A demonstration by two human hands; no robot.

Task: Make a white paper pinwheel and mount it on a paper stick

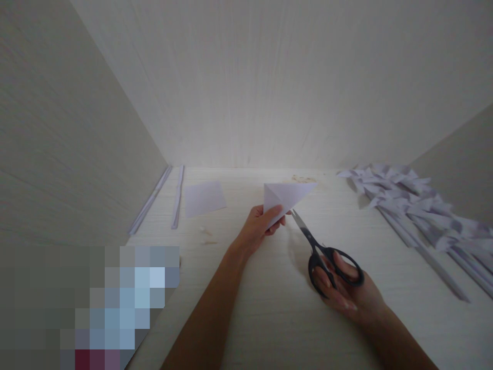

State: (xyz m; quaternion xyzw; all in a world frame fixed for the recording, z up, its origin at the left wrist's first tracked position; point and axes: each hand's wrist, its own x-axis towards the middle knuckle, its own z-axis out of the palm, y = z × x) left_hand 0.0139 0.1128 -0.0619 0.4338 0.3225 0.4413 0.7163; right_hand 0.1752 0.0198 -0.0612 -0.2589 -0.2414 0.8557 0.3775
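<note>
Above the table (269,318), the left hand (259,226) pinches a folded paper triangle (287,195); the right hand (342,288) grips scissors (323,252) (blades nearly closed at the paper's edge). Best hold the paper taut and cut slowly.

Folded paper triangle (287,198): plain white, faint lilac cast in the shade, no print. Scissors (325,254) just right of the triangle: black loop handles, dull grey steel blades. Flat paper square (204,199) left of the triangle: same pale lilac-white, unmarked. Two thin paper strips (177,198) further left of the triangle: white with grey shadow lines. Heap of paper pinwheels on sticks (414,205) right of the triangle: white with grey-lilac shading. Table (269,308) under the triangle: cream, fine wood-grain streaks; small brownish smudge just behind the triangle. Walls (269,77) beyond the triangle: same cream grain, vertical streaks.
</note>
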